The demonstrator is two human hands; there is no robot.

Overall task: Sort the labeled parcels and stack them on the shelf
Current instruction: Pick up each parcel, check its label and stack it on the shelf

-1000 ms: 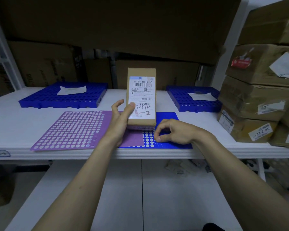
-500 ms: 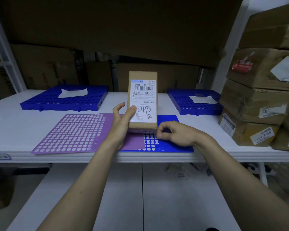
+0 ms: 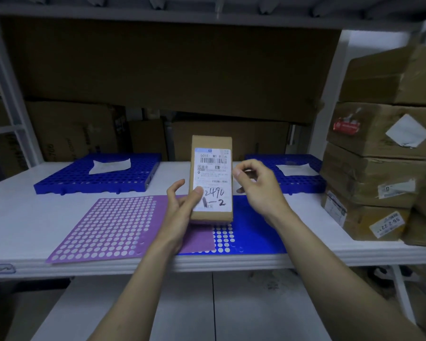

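the left hand (image 3: 182, 207) grips a small brown cardboard parcel (image 3: 212, 178) upright above the white shelf (image 3: 22, 217), thumb pressed on its white shipping label (image 3: 213, 179) marked "2490 -2". the right hand (image 3: 258, 188) hovers just beside the parcel's right edge, fingers loosely curled, holding nothing. under the parcel lie a purple perforated sheet (image 3: 113, 222) and a blue perforated sheet (image 3: 253, 237), overlapping. two blue plastic grid trays (image 3: 84, 178) sit further back, each bearing a white paper. a stack of taped brown cartons (image 3: 379, 168) crowds the shelf's right end.
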